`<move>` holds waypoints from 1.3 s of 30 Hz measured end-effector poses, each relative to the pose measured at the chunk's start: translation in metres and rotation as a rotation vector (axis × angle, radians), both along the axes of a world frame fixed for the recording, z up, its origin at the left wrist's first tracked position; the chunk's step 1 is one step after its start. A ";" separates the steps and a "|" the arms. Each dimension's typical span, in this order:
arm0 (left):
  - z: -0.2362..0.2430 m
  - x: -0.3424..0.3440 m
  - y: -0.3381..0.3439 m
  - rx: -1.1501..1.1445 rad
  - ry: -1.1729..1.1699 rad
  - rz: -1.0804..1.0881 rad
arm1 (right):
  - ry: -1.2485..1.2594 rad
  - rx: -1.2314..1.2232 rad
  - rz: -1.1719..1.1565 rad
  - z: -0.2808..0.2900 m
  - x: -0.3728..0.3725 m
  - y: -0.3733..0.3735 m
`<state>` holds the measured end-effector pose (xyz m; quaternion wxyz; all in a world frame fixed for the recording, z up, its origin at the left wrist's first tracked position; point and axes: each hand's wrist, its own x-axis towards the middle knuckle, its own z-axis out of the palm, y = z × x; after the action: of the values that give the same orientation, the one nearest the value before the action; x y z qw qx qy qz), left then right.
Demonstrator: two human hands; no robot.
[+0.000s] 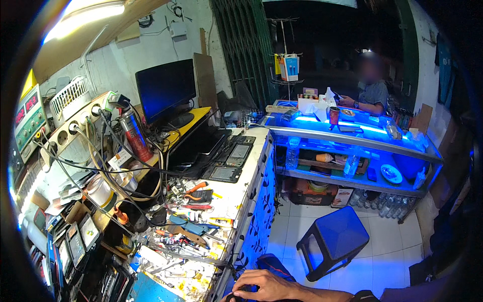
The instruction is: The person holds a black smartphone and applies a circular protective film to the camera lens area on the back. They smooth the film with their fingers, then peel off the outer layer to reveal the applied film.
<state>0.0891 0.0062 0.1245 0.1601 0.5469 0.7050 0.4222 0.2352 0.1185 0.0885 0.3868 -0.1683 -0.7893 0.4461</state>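
Observation:
My right hand [264, 285] is at the lower edge, just off the near corner of the cluttered workbench [241, 206]. Its fingers are bent and closed around something small and dark, mostly cut off by the picture's edge, so its kind does not show. The forearm comes in from the right. My left hand cannot be made out. Closest on the bench are a bundle of dark cables [201, 258], a blue mat [153, 289] and scattered small tools and parts. Orange-handled pliers [196, 187] and two opened flat devices [226, 173] lie farther back.
A dark monitor [166, 93] stands behind the bench, beside a power supply [31, 118] and plugged cables. On the tiled floor stands a plastic stool [336, 240]. Beyond it is a blue-lit glass counter [352, 138], with a person [375, 93] seated behind it.

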 end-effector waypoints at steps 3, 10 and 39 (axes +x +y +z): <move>-0.002 0.001 -0.003 0.070 0.002 0.005 | 0.048 -0.081 0.023 -0.001 -0.005 -0.004; -0.013 0.006 -0.003 -0.015 0.044 0.000 | 0.052 -0.088 0.019 -0.004 0.001 -0.010; -0.030 -0.017 -0.021 -0.076 0.061 -0.102 | -0.054 0.365 0.363 -0.033 -0.018 0.007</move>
<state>0.0725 -0.0152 0.0950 0.1802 0.5883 0.6964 0.3695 0.2172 0.1258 0.0552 0.3032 0.0367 -0.8840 0.3539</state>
